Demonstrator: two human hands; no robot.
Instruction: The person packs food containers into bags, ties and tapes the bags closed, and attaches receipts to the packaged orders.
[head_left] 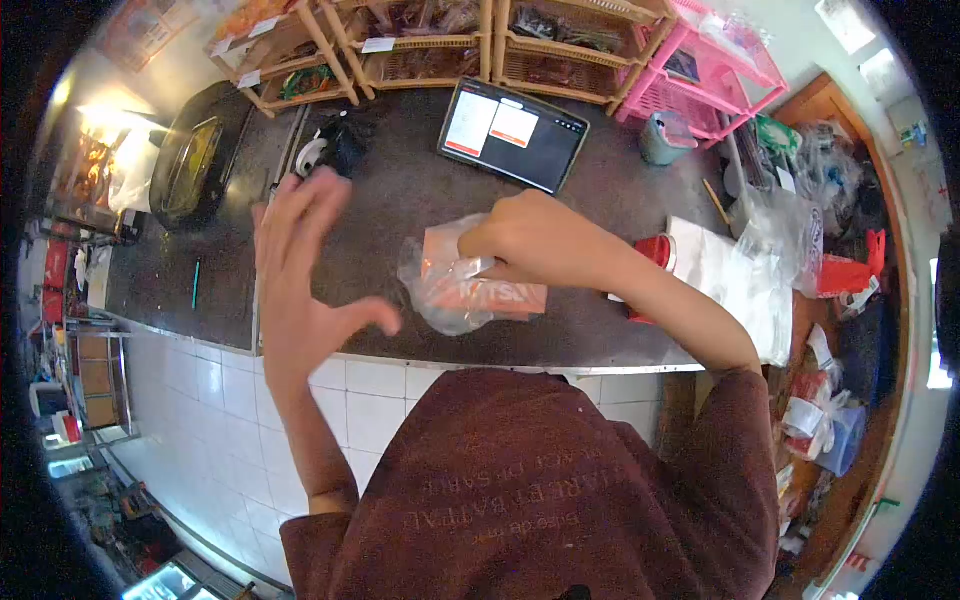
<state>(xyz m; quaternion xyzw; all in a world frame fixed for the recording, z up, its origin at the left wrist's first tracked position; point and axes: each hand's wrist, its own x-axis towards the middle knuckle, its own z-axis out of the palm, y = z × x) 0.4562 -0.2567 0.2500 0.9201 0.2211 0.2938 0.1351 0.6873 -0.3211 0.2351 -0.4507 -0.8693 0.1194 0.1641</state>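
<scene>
A clear plastic bag (447, 315) stands on the dark counter with an orange box (520, 298) inside it. My right hand (522, 238) is closed above the box, fingers curled round the gathered top of the bag. Over the counter to the left, my left hand (312, 285) is raised with its fingers apart and the thumb pointing toward the bag; it holds nothing and looks slightly blurred. The bag's far side is partly hidden by my right hand.
A tablet (515, 135) with a lit screen leans behind the bag. White paper or bags (735, 290) and a red container (655, 250) lie to the right. A light blue cup (667, 138), a pink rack (690, 85) and wooden shelves (425, 65) line the back.
</scene>
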